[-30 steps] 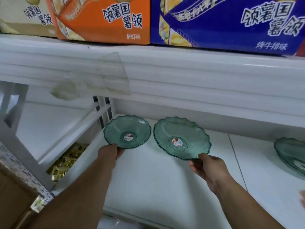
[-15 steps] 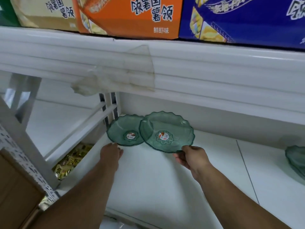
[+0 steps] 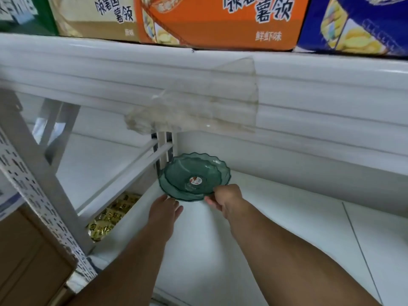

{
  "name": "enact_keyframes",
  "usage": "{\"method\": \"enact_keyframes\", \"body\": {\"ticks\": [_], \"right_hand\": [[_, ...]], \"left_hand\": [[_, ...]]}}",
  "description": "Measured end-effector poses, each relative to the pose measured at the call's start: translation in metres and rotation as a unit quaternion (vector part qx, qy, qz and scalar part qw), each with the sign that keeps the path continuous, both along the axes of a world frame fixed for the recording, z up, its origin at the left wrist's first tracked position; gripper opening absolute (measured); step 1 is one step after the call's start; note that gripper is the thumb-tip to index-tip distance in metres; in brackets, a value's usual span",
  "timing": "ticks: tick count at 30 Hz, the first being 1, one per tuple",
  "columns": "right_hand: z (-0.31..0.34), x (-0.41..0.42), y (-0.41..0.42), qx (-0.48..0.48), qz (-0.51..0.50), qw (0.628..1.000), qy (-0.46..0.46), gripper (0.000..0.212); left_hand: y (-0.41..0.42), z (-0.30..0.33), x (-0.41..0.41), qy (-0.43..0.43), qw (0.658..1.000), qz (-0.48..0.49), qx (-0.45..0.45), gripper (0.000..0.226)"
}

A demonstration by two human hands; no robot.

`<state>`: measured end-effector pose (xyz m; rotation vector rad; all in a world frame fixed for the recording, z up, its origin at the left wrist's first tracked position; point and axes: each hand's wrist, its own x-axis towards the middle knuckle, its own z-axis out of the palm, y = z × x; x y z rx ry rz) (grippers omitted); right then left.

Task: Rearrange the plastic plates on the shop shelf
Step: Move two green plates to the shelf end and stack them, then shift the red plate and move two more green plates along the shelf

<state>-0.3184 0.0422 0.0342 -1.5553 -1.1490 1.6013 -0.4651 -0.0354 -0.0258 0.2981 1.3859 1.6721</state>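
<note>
Two translucent green scalloped plastic plates sit nested at the back left corner of the white shelf (image 3: 276,228). The upper plate (image 3: 183,173) carries a red and white sticker in its middle. The lower plate (image 3: 163,183) shows only as a rim on the left and front. My right hand (image 3: 225,196) pinches the upper plate's front right rim. My left hand (image 3: 164,208) is at the front left rim of the lower plate, its fingers curled out of sight.
A thick white shelf edge (image 3: 309,85) with a peeling clear label strip hangs low overhead, with orange (image 3: 220,21) and blue snack cartons above. A perforated upright (image 3: 33,184) and rails bound the left. Gold candy packs (image 3: 110,215) lie below, with a cardboard box (image 3: 26,261) at lower left.
My right hand slid its plate leftward until it sat on top of the plate by my left hand. The view shifted left, and the third plate at far right left the frame.
</note>
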Motion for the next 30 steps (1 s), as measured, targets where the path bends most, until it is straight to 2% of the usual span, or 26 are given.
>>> {"method": "enact_keyframes", "body": {"ticks": [3,5,8,10,12,14,16,19,21,22,24,25,27,30], "right_hand": [[0.0,-0.01,0.005,-0.037,-0.002,0.999,0.028,0.008],[-0.001,-0.013,0.006,-0.039,0.005,0.999,0.015,0.009],[-0.009,-0.011,0.012,-0.013,0.061,0.997,-0.042,0.024],[-0.009,-0.003,0.009,-0.022,0.075,0.995,-0.061,0.018],[-0.008,0.007,0.008,-0.021,0.077,0.994,-0.069,0.01],[-0.01,0.018,0.011,-0.009,0.082,0.992,-0.091,0.011],[-0.009,0.028,0.015,0.02,0.094,0.987,-0.132,0.019],[-0.003,0.044,0.01,0.117,0.176,0.942,-0.261,0.026],[0.002,0.06,-0.001,0.178,0.229,0.896,-0.335,0.048],[0.003,0.069,-0.008,0.209,0.25,0.87,-0.37,0.056],[0.005,0.09,-0.021,0.279,0.278,0.808,-0.439,0.058],[0.005,0.1,-0.026,0.308,0.286,0.774,-0.474,0.058],[0.008,0.122,-0.037,0.325,0.301,0.727,-0.524,0.062],[0.016,0.157,-0.053,0.321,0.312,0.704,-0.551,0.066]], "left_hand": [[0.0,-0.002,0.0,-0.004,1.0,-0.005,0.011,0.029],[0.0,0.001,0.001,-0.017,1.0,0.002,0.012,0.028],[-0.003,0.002,0.002,-0.087,0.995,0.024,0.049,0.036],[-0.004,0.004,0.001,-0.091,0.994,0.026,0.05,0.035],[-0.004,0.007,0.003,-0.04,0.999,0.01,0.015,0.03],[-0.004,0.011,0.007,0.026,0.999,0.005,-0.035,0.03],[-0.005,0.013,0.014,0.155,0.98,0.018,-0.124,0.041],[-0.012,0.021,0.038,0.352,0.912,-0.021,-0.212,0.053],[-0.017,0.029,0.056,0.445,0.862,-0.102,-0.222,0.061],[-0.018,0.034,0.064,0.504,0.82,-0.15,-0.227,0.063],[-0.018,0.046,0.08,0.614,0.718,-0.226,-0.235,0.064],[-0.018,0.052,0.087,0.651,0.676,-0.253,-0.236,0.064],[-0.019,0.062,0.104,0.689,0.623,-0.288,-0.23,0.065],[-0.023,0.072,0.132,0.727,0.569,-0.314,-0.222,0.063]]}}
